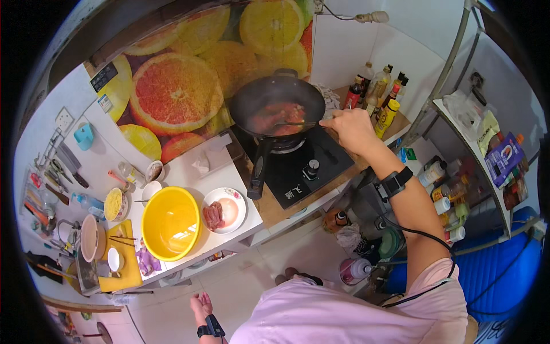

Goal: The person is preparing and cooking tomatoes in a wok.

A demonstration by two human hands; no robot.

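My right hand (350, 131) grips the handle of a spatula or ladle (296, 124) whose head rests in a black wok (242, 101). Inside the wok lies reddish, saucy food (275, 116), with a faint haze above it. The wok sits on a black single-burner gas stove (296, 189), its long black handle (258, 172) pointing towards the counter's front. Down by my side, away from the counter, my left hand (201, 304) holds nothing, its fingers loosely bent. On the counter left of the stove, a white floral plate (236, 217) carries raw red meat (213, 216).
Beside the plate stands a large yellow basin (150, 232). Further left are a bowl of yellow shreds (113, 205), a yellow cutting board (129, 275) with chopsticks (122, 238), and a pink basin (92, 238). Sauce bottles (386, 116) crowd the right corner near a shelf (472, 159).
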